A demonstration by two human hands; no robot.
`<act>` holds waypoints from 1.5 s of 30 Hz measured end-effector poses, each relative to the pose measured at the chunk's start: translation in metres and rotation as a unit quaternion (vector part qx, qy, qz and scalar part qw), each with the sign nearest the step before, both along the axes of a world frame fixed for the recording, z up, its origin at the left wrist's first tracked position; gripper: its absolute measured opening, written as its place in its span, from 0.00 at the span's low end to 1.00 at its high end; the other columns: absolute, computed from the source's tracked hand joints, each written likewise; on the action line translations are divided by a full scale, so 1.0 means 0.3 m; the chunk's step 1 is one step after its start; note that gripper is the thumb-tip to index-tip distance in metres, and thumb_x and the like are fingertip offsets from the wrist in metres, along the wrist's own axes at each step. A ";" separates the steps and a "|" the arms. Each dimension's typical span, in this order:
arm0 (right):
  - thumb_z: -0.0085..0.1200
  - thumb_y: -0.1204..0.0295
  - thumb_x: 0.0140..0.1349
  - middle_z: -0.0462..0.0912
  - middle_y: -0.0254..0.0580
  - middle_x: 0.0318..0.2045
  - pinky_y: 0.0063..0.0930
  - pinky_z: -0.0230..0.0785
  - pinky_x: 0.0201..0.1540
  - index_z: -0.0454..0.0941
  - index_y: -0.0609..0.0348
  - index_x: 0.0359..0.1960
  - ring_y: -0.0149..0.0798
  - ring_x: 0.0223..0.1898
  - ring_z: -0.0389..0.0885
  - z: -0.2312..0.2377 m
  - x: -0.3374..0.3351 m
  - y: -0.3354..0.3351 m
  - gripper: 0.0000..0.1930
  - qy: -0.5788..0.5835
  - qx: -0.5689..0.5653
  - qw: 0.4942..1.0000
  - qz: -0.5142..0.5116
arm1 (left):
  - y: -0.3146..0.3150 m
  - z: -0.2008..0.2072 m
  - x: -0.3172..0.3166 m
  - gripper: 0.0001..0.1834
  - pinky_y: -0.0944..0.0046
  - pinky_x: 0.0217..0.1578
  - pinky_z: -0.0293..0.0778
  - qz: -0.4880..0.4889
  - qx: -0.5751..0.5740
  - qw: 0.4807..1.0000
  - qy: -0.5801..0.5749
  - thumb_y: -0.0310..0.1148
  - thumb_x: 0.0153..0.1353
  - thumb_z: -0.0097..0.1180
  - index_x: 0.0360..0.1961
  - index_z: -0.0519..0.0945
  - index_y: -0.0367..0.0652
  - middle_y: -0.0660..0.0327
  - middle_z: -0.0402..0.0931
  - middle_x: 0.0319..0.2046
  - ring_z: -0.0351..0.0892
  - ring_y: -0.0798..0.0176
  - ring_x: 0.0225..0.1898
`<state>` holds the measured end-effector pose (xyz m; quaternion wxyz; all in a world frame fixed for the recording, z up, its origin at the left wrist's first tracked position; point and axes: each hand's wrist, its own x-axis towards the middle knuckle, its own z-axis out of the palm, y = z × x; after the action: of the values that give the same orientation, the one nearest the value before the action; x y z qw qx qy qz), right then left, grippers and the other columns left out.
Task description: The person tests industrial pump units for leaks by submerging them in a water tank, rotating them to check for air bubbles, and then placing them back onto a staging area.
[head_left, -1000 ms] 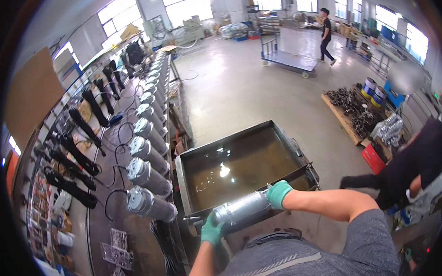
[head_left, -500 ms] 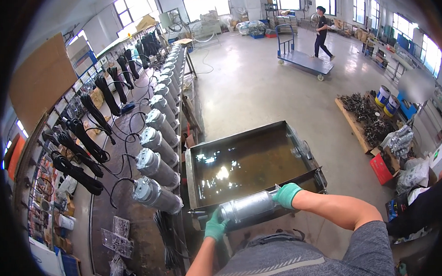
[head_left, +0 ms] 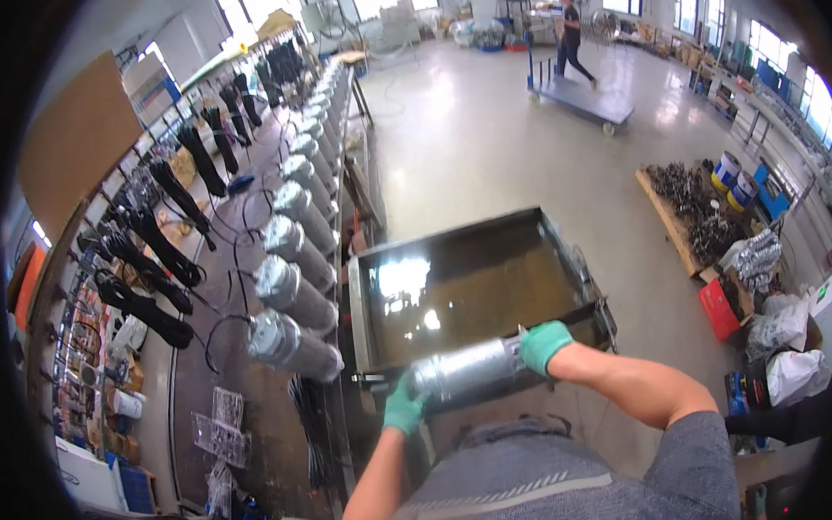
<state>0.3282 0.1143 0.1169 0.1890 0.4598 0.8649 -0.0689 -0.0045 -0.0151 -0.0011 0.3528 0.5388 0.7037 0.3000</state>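
Observation:
A silver metal cylinder [head_left: 466, 370], shaped like a submersible pump body, lies sideways across the near edge of a rectangular metal water tank [head_left: 358, 303]. My left hand [head_left: 405, 407], in a green glove, grips its left end. Round the right end closes my right hand [head_left: 545, 347], gloved likewise; some of its fingers are hidden behind the cylinder. Brownish water [head_left: 491, 299] with bright reflections fills the tank beyond.
Along the left bench [head_left: 196, 396] stands a row of similar silver cylinders [head_left: 295, 347] with black cables [head_left: 143, 306]. To the right are a pallet [head_left: 671, 224] of dark metal parts and a red box [head_left: 718, 309]. Farther off, a person [head_left: 570, 39] is beside a blue flatbed cart [head_left: 580, 103].
Both hands keep their hold on the cylinder, which has barely moved. The view has shifted a little, and the far person has walked left toward the cart's handle.

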 end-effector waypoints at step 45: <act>0.55 0.80 0.69 0.84 0.48 0.31 0.31 0.85 0.28 0.74 0.67 0.42 0.40 0.27 0.87 -0.351 0.557 -0.067 0.04 0.687 -0.001 0.451 -0.571 | 0.032 -0.018 -0.001 0.42 0.56 0.61 0.73 0.006 -0.016 1.000 -0.006 0.26 0.61 0.68 0.75 0.64 0.54 0.48 0.79 0.59 0.78 0.52 0.59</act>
<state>0.4954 0.0943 0.0115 -0.5477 0.6533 0.2571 -0.4551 -0.0049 -0.0054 -0.0064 0.3638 0.5266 0.7097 0.2944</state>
